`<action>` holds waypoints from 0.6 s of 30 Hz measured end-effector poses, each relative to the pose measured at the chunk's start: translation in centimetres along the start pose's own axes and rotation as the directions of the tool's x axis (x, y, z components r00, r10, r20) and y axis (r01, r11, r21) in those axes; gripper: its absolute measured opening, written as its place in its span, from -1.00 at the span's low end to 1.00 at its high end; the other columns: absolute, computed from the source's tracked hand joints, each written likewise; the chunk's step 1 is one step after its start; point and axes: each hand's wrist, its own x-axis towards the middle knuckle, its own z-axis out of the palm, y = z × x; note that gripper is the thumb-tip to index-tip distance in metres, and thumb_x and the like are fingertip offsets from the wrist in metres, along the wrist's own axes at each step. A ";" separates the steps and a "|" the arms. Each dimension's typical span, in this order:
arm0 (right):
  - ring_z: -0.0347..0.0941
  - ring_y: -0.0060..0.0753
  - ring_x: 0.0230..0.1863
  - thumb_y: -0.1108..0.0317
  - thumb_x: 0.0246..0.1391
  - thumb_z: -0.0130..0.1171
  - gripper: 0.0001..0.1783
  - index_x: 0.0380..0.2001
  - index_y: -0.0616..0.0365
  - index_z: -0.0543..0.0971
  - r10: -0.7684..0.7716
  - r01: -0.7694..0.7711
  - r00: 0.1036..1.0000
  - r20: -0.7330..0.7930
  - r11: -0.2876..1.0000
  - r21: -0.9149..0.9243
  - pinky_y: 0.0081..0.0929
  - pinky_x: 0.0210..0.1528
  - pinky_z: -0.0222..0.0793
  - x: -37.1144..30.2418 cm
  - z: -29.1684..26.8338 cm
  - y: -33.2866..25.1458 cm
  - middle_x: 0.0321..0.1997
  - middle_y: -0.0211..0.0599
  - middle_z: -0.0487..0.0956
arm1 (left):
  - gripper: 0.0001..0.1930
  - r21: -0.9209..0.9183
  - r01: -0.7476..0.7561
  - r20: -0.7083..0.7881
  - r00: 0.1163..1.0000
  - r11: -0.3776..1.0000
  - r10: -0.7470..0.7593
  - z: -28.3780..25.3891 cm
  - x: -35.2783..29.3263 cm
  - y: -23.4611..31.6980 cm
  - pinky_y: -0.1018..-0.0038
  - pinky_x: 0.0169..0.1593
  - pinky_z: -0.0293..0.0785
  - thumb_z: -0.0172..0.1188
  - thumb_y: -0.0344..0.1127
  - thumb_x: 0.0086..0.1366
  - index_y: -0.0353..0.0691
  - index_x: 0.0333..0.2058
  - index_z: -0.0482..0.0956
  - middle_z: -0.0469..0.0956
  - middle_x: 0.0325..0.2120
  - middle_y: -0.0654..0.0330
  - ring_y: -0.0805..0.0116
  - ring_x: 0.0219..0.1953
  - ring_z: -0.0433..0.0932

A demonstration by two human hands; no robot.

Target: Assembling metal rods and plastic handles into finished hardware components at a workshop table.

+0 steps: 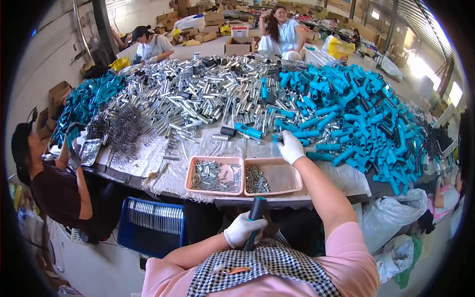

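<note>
My left hand (243, 229), in a white glove, is wrapped round a black-and-teal plastic tool handle (257, 208), held upright in front of my checked apron. My right hand (290, 149), gloved in white too, reaches over the table to the near left edge of a heap of teal plastic handles (366, 126). Its fingers are bent together beside small teal pieces; what they grip is hidden. Just below that hand stands a pink two-part tray (273, 192), with small metal pins (210, 174) in one compartment and small metal fittings (256, 179) in the other.
Shiny metal tubes (198, 91) cover the table's middle, with dark springs (126, 128) and more teal parts (91, 99) leftward. A blue crate (151, 225) of metal rods stands below the table's edge. Co-workers sit at the left and far sides. White sacks (396, 213) stand at right.
</note>
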 end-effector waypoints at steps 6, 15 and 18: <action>0.48 0.09 -0.21 0.19 -0.03 0.21 -0.73 -0.27 0.07 0.49 0.074 -0.069 0.994 0.081 0.995 -0.066 -0.05 -0.18 0.41 0.4 -0.1 0.1 -0.28 0.00 0.53 | -0.77 0.485 -0.131 -0.211 0.942 0.865 0.261 -0.9 2.7 3.6 0.53 -0.59 0.35 0.33 -0.33 0.07 -0.29 -0.41 0.47 0.47 -0.69 0.28 0.53 -0.67 0.43; 0.55 -0.13 -0.27 0.28 -0.03 0.21 -0.83 -0.40 0.13 0.63 -0.540 0.373 0.815 0.211 0.767 0.521 -0.26 -0.18 0.44 -8.7 -8.0 -8.4 -0.36 -0.15 0.60 | -0.64 0.985 -0.103 -0.001 0.797 0.137 0.604 -5.4 2.2 5.6 0.19 -0.27 0.51 0.31 -0.18 0.03 -0.24 -0.21 0.56 0.59 -0.47 -0.11 -0.07 -0.37 0.61; 0.52 -0.04 -0.31 0.28 -0.04 0.23 -0.85 -0.42 0.11 0.58 -0.559 0.352 0.791 0.250 0.749 0.561 -0.16 -0.24 0.41 -9.7 -8.4 -7.6 -0.43 -0.15 0.56 | -0.69 0.999 -0.022 0.032 0.925 -0.029 0.377 -3.7 3.6 6.3 0.10 -0.32 0.49 0.25 -0.18 0.03 -0.22 -0.28 0.52 0.57 -0.53 -0.11 -0.11 -0.42 0.58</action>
